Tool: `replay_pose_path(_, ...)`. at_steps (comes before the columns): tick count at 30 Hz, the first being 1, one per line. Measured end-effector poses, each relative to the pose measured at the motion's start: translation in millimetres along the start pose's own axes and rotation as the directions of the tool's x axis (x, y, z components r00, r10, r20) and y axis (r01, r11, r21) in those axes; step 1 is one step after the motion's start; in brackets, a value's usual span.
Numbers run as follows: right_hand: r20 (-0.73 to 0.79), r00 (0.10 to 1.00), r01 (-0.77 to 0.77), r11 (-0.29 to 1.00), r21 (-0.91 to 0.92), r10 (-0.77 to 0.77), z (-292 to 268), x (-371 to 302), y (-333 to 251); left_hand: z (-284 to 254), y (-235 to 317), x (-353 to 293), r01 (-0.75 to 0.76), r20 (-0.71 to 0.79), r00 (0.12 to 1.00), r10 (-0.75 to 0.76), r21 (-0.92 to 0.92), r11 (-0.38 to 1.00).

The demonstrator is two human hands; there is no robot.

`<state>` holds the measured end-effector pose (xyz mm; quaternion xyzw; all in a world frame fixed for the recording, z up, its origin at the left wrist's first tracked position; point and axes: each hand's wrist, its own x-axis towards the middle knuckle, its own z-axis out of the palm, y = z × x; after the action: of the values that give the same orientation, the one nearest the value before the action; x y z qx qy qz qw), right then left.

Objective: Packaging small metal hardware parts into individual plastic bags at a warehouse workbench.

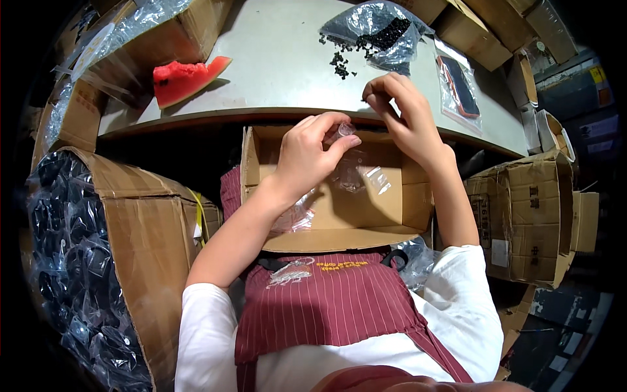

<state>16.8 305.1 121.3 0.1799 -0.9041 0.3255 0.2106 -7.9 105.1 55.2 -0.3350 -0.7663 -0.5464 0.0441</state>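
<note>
a small clear plastic bag (347,166) hung over the open cardboard box (326,215) below the desk (274,59), its top clamped in the left hand (307,157) grip, while the right hand (398,108), fingers pinched together, hovered just above beside loose black bits (339,64).

Bare table (274,59) lies open between watermelon slice (186,78) and black-parts bag (382,32); cartons crowd both sides.

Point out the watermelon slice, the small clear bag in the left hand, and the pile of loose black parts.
watermelon slice (179,78): head view, red flesh.
small clear bag (349,171): head view, hanging body.
loose black parts (339,64): head view, pile's middle.
</note>
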Motion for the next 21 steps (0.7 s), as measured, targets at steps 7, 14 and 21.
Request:
replay_pose_path(7, 0.149, 0.983, -0.128, 0.985, 0.115, 0.11, -10, -30, -17, 6, 7, -3, -0.087, -0.008, 0.996, 0.087, -0.013, 0.996)
replay_pose_path(14, 0.281, 0.909, -0.417, 0.662, 0.623, 0.307, -9, -52, -29, 3, 43, -8, -0.046, 0.052, 0.997, 0.054, -0.133, 0.99)
replay_pose_path(21, 0.236, 0.89, -0.424, 0.52, 0.742, 0.39, -22, -56, -38, -20, 68, -15, 0.434, 0.295, 0.901, -0.32, -0.649, 0.624)
